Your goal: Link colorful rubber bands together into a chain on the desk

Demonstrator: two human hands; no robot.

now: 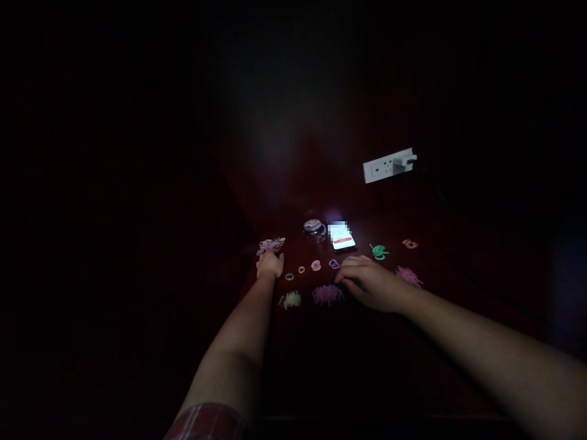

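Note:
My left hand (269,264) reaches to the left end of the row, palm down, at a heap of multicoloured bands (270,245). Its thumb stands apart; the other fingertips are hard to see in the dark. Loosely bent over the table is my right hand (369,282), with a gap between thumb and fingers and nothing visible in it. Its fingertips are close to a purple pile of small strips (328,294) and purple rings (334,264). Between the hands lie a multicoloured ring (289,277), a yellow ring (301,269) and pink rings (316,266).
A lit phone (343,237) and a clear lidded jar (314,231) are at the back. Green bands (378,252), orange rings (409,244) and a pink pile (408,276) lie right; a pale yellow pile (290,299) lies front left. A wall socket (383,167) holds a plug.

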